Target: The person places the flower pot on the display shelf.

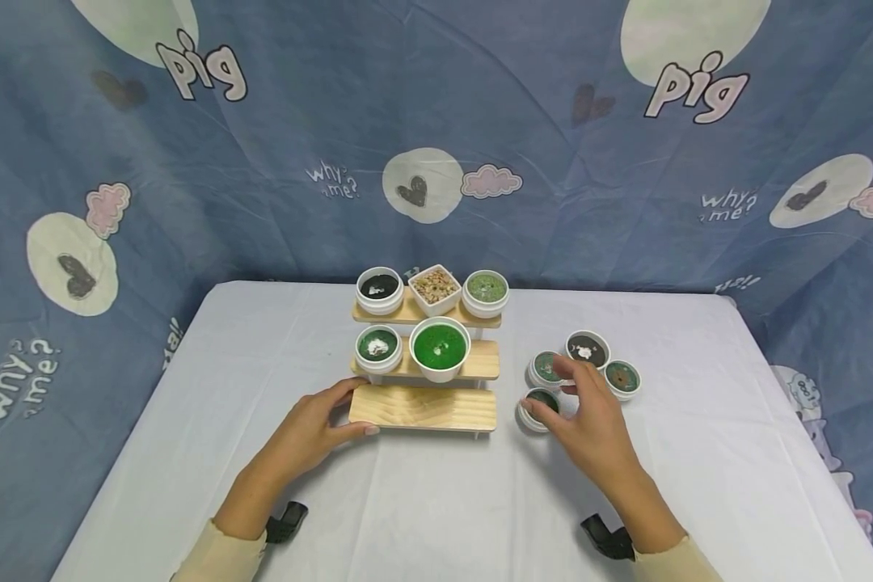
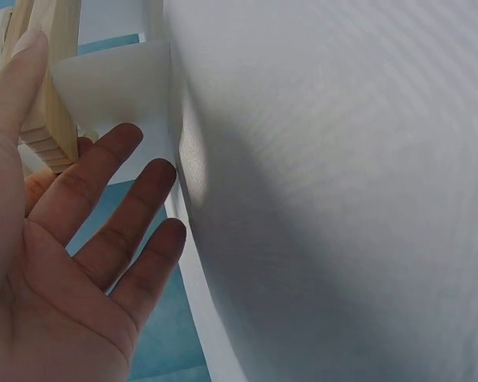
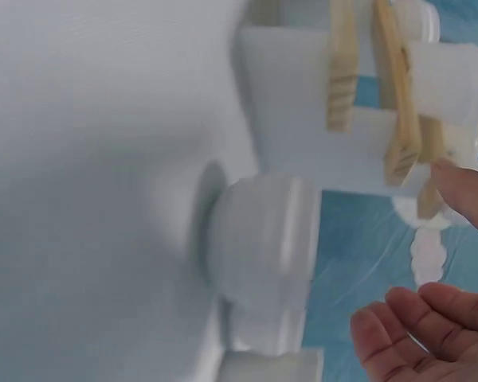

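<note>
Left hand (image 1: 311, 431) pinching the wooden stand's (image 1: 422, 406) end; right hand (image 1: 596, 428) hovers, fingers parted, empty, by the nearest bowl (image 1: 546, 397), right of the stand on the table (image 1: 276, 347). Likely light, stiff, slick: grip opposite sides, level!

Shelves (image 1: 422, 406) are smooth, grained wood; supports (image 2: 115, 83), smooth and plastic-looking; cups (image 1: 440, 375), smooth; tablecloth (image 1: 436, 501) and backdrop (image 1: 480, 97), matt cloth.

We've got white cups (image 1: 380, 307), fills (image 1: 440, 346) green to near-black, some marked white; square bowl (image 1: 437, 309) white, mix (image 1: 435, 284) tan-brown speckled. Tiers (image 1: 422, 408) pale wood, grained; supports (image 2: 115, 87) white. Cloth (image 1: 436, 501) plain white. Backdrop (image 1: 436, 89) blue, printed with pink clouds (image 1: 492, 182), grey hearts (image 1: 412, 191), white lettering (image 1: 186, 74). Sleeves (image 1: 221, 558) cream, straps (image 1: 286, 523) black.
</note>
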Tool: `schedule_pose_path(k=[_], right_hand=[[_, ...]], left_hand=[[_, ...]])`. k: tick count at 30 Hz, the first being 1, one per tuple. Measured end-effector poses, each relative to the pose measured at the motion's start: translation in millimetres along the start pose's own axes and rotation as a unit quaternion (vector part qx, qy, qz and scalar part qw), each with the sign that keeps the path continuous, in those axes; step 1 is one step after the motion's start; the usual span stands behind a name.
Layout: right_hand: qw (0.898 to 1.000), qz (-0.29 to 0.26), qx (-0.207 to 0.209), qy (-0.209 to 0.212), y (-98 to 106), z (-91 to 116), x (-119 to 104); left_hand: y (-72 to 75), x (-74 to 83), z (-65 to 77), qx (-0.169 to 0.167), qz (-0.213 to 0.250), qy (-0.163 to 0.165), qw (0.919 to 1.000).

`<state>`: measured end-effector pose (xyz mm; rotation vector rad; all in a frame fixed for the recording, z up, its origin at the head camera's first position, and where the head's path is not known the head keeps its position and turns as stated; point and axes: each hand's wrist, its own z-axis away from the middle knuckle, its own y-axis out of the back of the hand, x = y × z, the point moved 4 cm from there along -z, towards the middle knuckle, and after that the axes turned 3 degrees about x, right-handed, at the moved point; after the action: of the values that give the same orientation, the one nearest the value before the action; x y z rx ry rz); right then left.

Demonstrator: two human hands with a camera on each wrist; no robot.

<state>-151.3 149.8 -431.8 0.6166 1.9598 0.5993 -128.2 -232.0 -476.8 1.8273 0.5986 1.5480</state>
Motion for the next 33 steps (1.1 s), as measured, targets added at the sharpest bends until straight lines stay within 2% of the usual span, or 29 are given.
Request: schedule_pose_path(k=[8,16,24,33], right_hand=[[0.999,0.018,-0.017,-0.027,-2,15,19],[0.999,0.030,-0.026,-0.034,-10,29,31],[0.992,0.045,-0.066,-0.093,-15,30,38],[0.986,0.054,-0.104,-0.117,-18,28,39]], left_hand=[[-0.2,-0.8,0.1,0.000,0.002,-0.005,1.0000],[0.4,-0.9,0.2,0.001,0.005,-0.007,1.0000],[-0.4,-1.8,0.1,-0.001,0.008,-0.005,1.0000],[0.1,-2.4,0.5,0.001,0.006,-0.009,0.9999]])
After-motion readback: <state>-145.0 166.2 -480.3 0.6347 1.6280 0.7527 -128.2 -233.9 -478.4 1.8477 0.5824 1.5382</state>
